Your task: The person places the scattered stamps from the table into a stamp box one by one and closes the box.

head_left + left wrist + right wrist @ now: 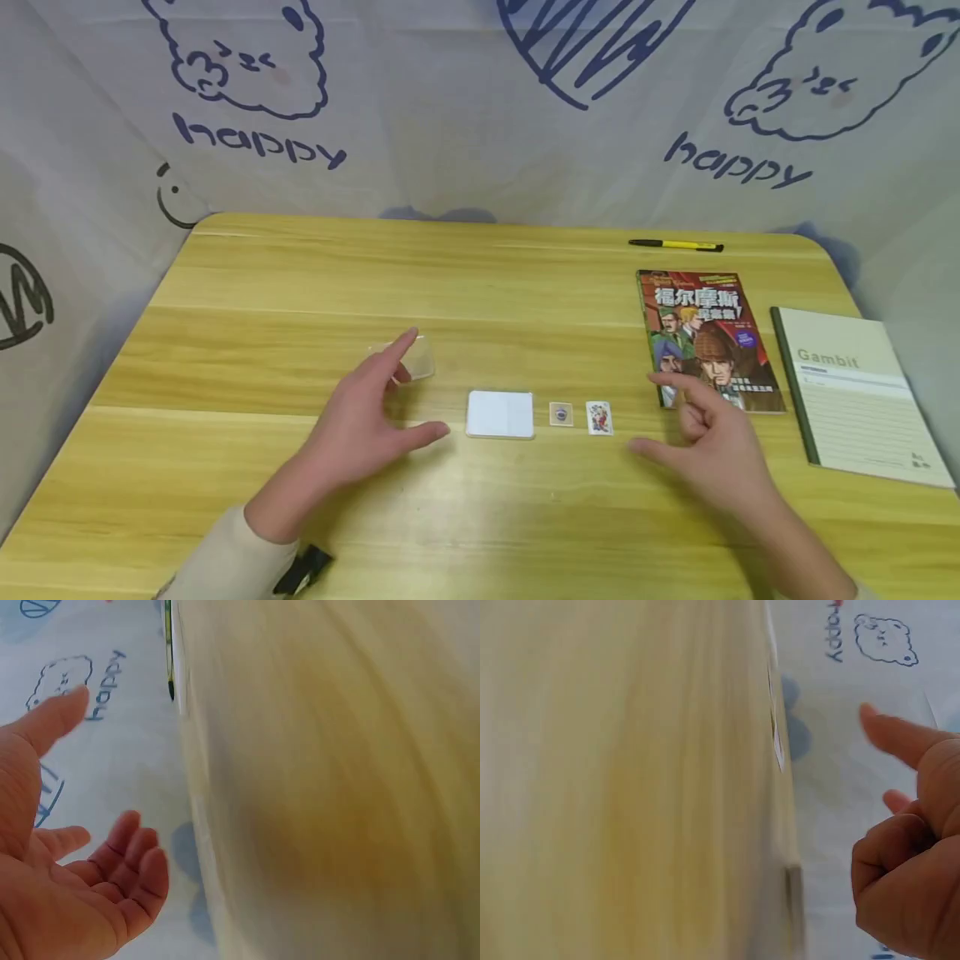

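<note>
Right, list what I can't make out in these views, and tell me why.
- Clear piece: head view, partly covered by the left hand.
- Red book's lower edge: head view, partly covered by the right hand.
- Small square's picture: head view, too small to read.
- Right sleeve: head view, mostly cut off by the bottom edge.
- Tabletop detail: both wrist views, blurred.

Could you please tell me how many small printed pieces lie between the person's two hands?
2: a square piece just right of the white rectangle, and a small playing card beside it, nearer the right hand. Others could be hidden under the white rectangle.
</note>
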`<action>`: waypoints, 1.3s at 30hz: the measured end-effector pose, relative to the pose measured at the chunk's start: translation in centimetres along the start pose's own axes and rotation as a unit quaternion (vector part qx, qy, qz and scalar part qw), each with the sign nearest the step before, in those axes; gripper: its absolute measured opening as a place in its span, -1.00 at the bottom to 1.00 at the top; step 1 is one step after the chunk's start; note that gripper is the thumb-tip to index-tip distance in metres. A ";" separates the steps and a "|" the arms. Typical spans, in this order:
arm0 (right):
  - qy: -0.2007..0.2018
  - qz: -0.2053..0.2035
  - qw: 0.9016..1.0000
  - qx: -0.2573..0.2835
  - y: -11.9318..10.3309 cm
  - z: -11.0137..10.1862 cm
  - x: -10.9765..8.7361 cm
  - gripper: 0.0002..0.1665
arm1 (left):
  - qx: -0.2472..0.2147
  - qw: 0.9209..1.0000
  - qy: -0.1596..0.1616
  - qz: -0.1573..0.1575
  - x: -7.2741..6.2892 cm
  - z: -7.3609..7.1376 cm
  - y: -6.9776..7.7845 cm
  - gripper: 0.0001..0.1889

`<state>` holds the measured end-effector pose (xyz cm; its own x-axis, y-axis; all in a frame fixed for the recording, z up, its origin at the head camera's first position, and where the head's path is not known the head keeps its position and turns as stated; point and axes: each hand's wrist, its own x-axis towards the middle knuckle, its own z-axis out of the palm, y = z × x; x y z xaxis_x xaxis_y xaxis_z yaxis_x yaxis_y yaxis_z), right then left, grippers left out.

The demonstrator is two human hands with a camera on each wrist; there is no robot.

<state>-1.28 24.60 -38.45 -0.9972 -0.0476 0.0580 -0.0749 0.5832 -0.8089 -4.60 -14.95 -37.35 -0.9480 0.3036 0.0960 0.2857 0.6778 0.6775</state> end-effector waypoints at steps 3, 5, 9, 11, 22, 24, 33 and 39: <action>-0.021 -0.003 0.999 0.024 0.4 0.8 0.1 -0.09 | -0.037 0.999 -0.019 0.010 0.6 0.7 0.1 0.08; -0.028 -0.007 0.999 0.035 0.6 1.3 0.3 -0.11 | -0.059 0.998 -0.033 0.008 0.9 1.1 0.1 0.05; -0.049 -0.020 0.997 0.050 1.0 2.4 0.7 -0.14 | -0.099 0.994 -0.055 -0.002 1.2 2.0 0.1 -0.01; -0.060 -0.026 0.997 0.049 1.2 2.8 0.9 -0.16 | -0.122 0.990 -0.064 -0.007 1.3 2.5 0.0 -0.04; -0.089 -0.028 0.995 0.024 2.1 3.4 1.9 -0.33 | -0.183 0.978 -0.098 -0.030 2.3 4.4 -0.3 -0.13; -0.093 -0.022 0.995 0.024 2.2 3.4 2.0 -0.34 | -0.188 0.976 -0.101 -0.033 2.5 4.7 -0.4 -0.13; -0.107 -0.009 0.994 0.002 2.1 3.4 2.3 -0.35 | -0.189 0.974 -0.113 -0.051 2.7 5.4 -0.8 -0.21; -0.106 -0.002 0.994 -0.018 2.0 3.4 2.3 -0.36 | -0.175 0.975 -0.119 -0.065 2.7 5.7 -0.4 -0.24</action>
<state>-3.67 22.90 -41.90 -0.9738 -0.2174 -0.0663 -0.0827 0.6107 -0.7875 -6.54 -10.62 -41.51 -0.9016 0.4056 -0.1503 0.0613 0.4638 0.8838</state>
